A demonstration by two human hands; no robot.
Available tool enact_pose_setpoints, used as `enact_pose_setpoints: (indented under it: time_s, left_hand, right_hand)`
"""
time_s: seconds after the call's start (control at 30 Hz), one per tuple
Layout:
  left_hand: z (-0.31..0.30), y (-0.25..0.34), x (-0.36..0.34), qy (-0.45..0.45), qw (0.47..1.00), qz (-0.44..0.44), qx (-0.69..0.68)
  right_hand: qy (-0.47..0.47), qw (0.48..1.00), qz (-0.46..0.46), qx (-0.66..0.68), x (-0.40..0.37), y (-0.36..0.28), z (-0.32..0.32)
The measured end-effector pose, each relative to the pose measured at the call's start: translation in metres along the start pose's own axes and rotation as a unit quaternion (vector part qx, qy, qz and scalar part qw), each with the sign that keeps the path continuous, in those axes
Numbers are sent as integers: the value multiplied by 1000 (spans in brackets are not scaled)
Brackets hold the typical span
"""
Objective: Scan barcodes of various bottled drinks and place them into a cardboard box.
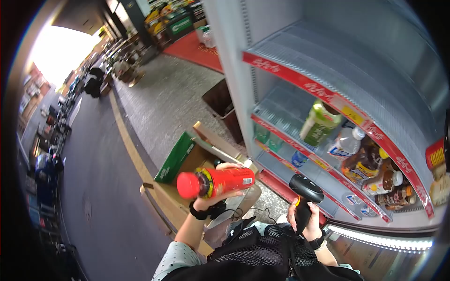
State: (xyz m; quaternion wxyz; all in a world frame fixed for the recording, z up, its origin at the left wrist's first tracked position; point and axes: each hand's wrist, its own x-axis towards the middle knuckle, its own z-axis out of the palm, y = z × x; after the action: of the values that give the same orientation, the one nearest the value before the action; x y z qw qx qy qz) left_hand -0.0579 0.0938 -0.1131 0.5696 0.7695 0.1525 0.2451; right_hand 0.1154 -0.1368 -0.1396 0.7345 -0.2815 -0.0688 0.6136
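Note:
My left hand is closed around a red bottle with a red cap, tilted on its side. A barcode shows on the label near the bottle's base. My right hand grips the handle of a black handheld barcode scanner, its head raised in front of the shelves. Under the red bottle stands an open cardboard box with a green flap; most of its inside is hidden.
A shelving unit with red price strips rises on the right. On it are a green-labelled bottle, a clear bottle and several dark drinks. Behind the box stands a brown bin. A road runs along the left.

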Motion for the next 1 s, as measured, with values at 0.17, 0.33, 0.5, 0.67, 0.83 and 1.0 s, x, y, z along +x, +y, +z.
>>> enact_pose_setpoints:
  time_s: [0.17, 0.33, 0.5, 0.67, 0.83, 1.0]
  left_hand:
    - [-53, -30, -31, 189, 950, -89, -231]
    - [-98, -65, -34, 277, 938, -102, -182]
    - [-151, -124, -38, 255, 930, -146, 220]
    - [-157, -179, -41, 64, 880, -280, 379]
    - [-176, -277, -77, 28, 910, -363, 198]
    - [-175, -329, -103, 12, 888, -416, 197]
  right_hand:
    - [2, 999, 15, 38, 26, 18, 8]
    - [14, 1000, -4, 3, 41, 27, 25]
    - [41, 999, 3, 9, 56, 41, 36]
    - [75, 997, -16, 11, 61, 55, 45]
    - [137, 985, -68, -84, 54, 60, 57]
    - [194, 979, -63, -22, 38, 70, 44]
